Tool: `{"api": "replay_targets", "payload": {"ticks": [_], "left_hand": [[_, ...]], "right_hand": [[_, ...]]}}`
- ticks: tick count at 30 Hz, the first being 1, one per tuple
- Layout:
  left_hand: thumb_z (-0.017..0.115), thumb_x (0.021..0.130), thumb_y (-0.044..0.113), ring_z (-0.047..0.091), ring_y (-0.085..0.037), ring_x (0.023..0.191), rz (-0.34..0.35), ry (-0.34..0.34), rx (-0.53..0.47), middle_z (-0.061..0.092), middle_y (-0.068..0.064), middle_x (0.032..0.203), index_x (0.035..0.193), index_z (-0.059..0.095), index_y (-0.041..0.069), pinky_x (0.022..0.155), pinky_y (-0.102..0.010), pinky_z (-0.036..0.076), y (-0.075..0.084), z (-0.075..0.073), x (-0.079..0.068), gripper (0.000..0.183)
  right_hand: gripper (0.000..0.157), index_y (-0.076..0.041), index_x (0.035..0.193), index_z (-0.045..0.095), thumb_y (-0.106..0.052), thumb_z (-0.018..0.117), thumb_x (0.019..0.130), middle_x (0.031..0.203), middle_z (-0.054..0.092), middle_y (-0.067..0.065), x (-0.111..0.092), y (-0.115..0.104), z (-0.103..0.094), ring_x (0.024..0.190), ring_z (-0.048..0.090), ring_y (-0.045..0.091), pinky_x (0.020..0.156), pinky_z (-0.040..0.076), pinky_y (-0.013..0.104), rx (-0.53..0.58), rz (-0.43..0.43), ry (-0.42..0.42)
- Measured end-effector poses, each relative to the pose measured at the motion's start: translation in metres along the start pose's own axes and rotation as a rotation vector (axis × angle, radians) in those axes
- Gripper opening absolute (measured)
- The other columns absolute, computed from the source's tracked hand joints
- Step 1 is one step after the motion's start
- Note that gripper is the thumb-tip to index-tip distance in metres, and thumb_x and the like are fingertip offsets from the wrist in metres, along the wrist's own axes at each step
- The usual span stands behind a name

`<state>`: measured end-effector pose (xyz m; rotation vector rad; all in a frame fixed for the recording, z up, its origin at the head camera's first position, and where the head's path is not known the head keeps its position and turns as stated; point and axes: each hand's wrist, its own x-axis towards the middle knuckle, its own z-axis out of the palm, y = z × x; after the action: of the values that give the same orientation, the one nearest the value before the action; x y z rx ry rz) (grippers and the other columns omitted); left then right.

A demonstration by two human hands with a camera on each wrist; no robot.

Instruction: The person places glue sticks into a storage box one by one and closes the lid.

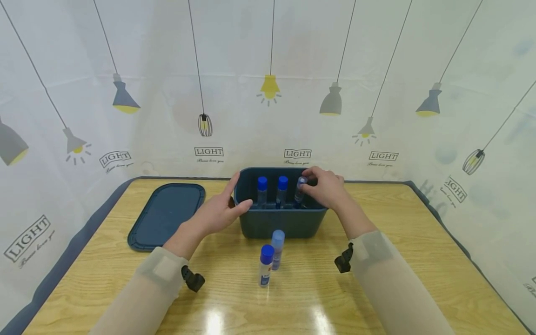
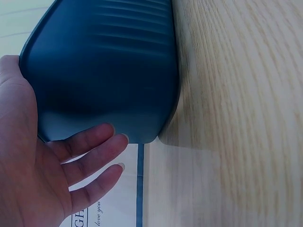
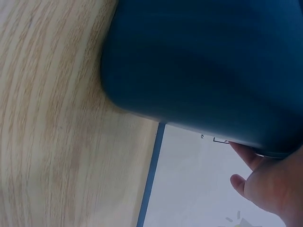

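A dark blue plastic bin [image 1: 280, 225] stands near the table's back edge. Inside it are two small clear bottles with blue caps, a left one [image 1: 262, 186] and a middle one [image 1: 282, 186]. My right hand [image 1: 327, 188] pinches a third small bottle [image 1: 299, 190], pale at its top, inside the bin's right end. In the right wrist view the bin wall hides most of that hand. My left hand [image 1: 213, 214] rests at the bin's left end, thumb over the rim, other fingers loosely spread outside. In front stand a dark-capped bottle [image 1: 265, 267] and a light-blue-capped bottle [image 1: 277, 251].
A flat dark blue lid [image 1: 171, 214] lies on the wooden table [image 1: 393, 251], left of the bin. A white curtain [image 1: 234, 60] printed with lamps hangs behind the table and along both sides.
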<state>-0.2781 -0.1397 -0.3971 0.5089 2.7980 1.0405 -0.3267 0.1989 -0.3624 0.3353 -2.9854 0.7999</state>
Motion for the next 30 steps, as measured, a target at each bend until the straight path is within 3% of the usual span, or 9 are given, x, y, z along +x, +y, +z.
{"api": "replay_targets", "payload": {"ticks": [6, 13, 16, 21, 25, 30], "left_hand": [[0.053, 0.104, 0.076, 0.055, -0.023, 0.065, 0.01, 0.008, -0.006, 0.061, -0.007, 0.082, 0.177, -0.007, 0.039, 0.06, -0.036, 0.043, 0.0, -0.001, 0.001, 0.101], [0.055, 0.104, 0.074, 0.054, -0.022, 0.064, 0.007, 0.007, -0.006, 0.06, -0.007, 0.08, 0.177, -0.006, 0.039, 0.059, -0.036, 0.042, 0.0, 0.001, 0.0, 0.101], [0.054, 0.104, 0.075, 0.053, -0.023, 0.063, 0.009, 0.006, -0.008, 0.06, -0.007, 0.08, 0.177, -0.007, 0.039, 0.058, -0.036, 0.042, 0.0, 0.001, -0.001, 0.101], [0.053, 0.104, 0.075, 0.054, -0.023, 0.063, 0.014, 0.01, -0.012, 0.061, -0.007, 0.081, 0.177, -0.007, 0.04, 0.058, -0.036, 0.042, 0.001, 0.0, -0.001, 0.101], [0.052, 0.105, 0.076, 0.054, -0.023, 0.063, 0.012, 0.007, -0.003, 0.062, -0.007, 0.083, 0.177, -0.007, 0.04, 0.059, -0.036, 0.042, 0.001, -0.001, -0.001, 0.1], [0.052, 0.104, 0.076, 0.053, -0.023, 0.063, 0.006, -0.001, -0.002, 0.063, -0.007, 0.083, 0.177, -0.008, 0.041, 0.059, -0.036, 0.042, -0.001, 0.0, 0.0, 0.1]], "right_hand": [[0.049, -0.01, 0.149, 0.062, -0.039, 0.064, 0.109, 0.151, 0.068, 0.014, -0.002, 0.001, 0.001, 0.15, 0.047, 0.045, 0.124, 0.018, 0.073, 0.06, -0.033, 0.115], [0.033, -0.005, 0.133, 0.072, -0.025, 0.064, 0.109, 0.133, 0.077, 0.017, -0.009, 0.001, 0.005, 0.135, 0.059, 0.042, 0.118, 0.027, 0.07, 0.206, -0.157, 0.492], [0.028, -0.004, 0.128, 0.075, -0.019, 0.064, 0.107, 0.129, 0.078, 0.017, -0.018, -0.005, 0.002, 0.128, 0.063, 0.041, 0.117, 0.033, 0.068, 0.242, -0.224, 0.58], [0.027, -0.004, 0.131, 0.072, -0.019, 0.066, 0.109, 0.127, 0.075, 0.013, -0.05, -0.02, -0.005, 0.11, 0.068, 0.028, 0.101, 0.053, 0.048, 0.333, -0.29, 0.49], [0.024, -0.006, 0.13, 0.071, -0.016, 0.067, 0.109, 0.122, 0.076, 0.007, -0.081, -0.029, -0.003, 0.095, 0.066, 0.016, 0.087, 0.055, 0.026, 0.359, -0.34, 0.376], [0.02, -0.01, 0.127, 0.073, -0.012, 0.07, 0.107, 0.115, 0.076, 0.002, -0.112, -0.031, 0.007, 0.087, 0.065, 0.013, 0.078, 0.056, 0.025, 0.385, -0.375, 0.213]]}}
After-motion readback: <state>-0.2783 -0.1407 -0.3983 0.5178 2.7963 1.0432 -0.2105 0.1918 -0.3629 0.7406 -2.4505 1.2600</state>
